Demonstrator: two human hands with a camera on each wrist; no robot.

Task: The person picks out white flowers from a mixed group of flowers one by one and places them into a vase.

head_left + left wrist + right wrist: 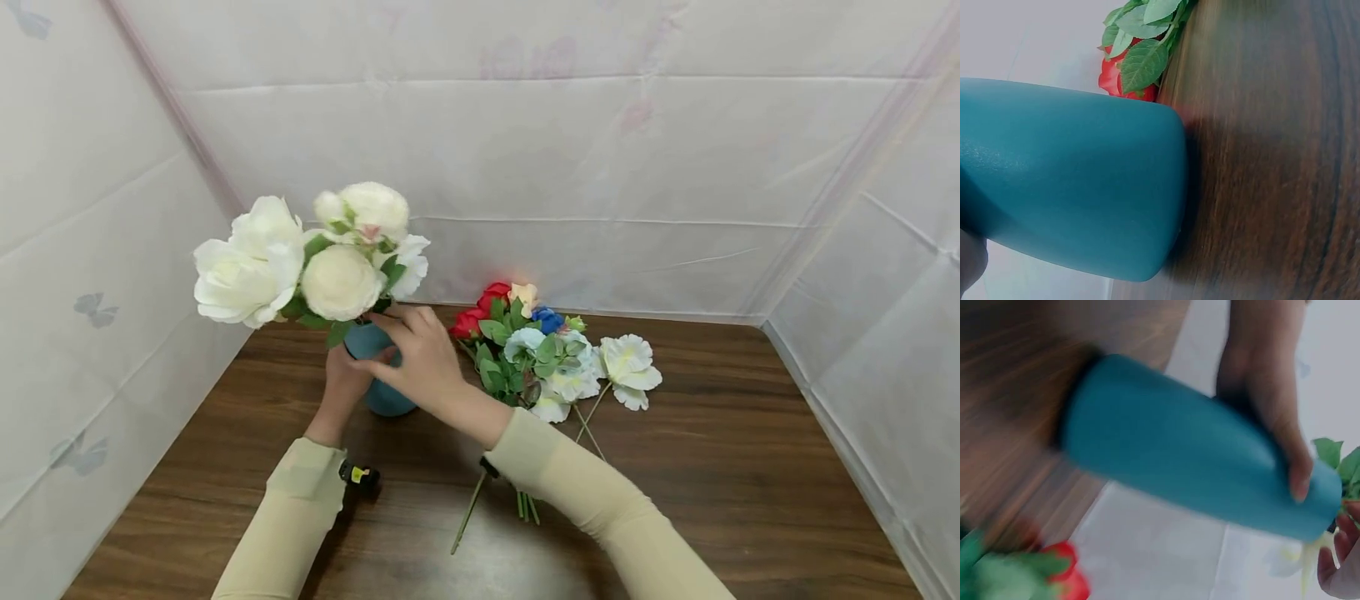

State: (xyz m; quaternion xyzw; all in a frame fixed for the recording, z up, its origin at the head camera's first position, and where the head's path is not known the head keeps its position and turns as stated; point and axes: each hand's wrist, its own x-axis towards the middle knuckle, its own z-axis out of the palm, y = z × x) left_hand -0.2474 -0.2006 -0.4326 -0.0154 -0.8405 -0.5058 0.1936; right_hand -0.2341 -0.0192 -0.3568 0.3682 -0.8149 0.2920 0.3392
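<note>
A blue-teal vase stands on the table, holding a bunch of large white artificial flowers with green leaves. My left hand grips the vase from the side below its rim; the thumb lies along the vase in the right wrist view. At the vase mouth is my right hand, its fingertips by the stems and leaves and its thumb spread apart from them. In the left wrist view, the lower vase fills much of the picture, with only a dark bit of finger showing.
Right of the vase lies a pile of artificial flowers: red roses, a blue flower, pale blue blooms and a white flower. Their green stems point toward the front. White sheeting encloses the wooden table.
</note>
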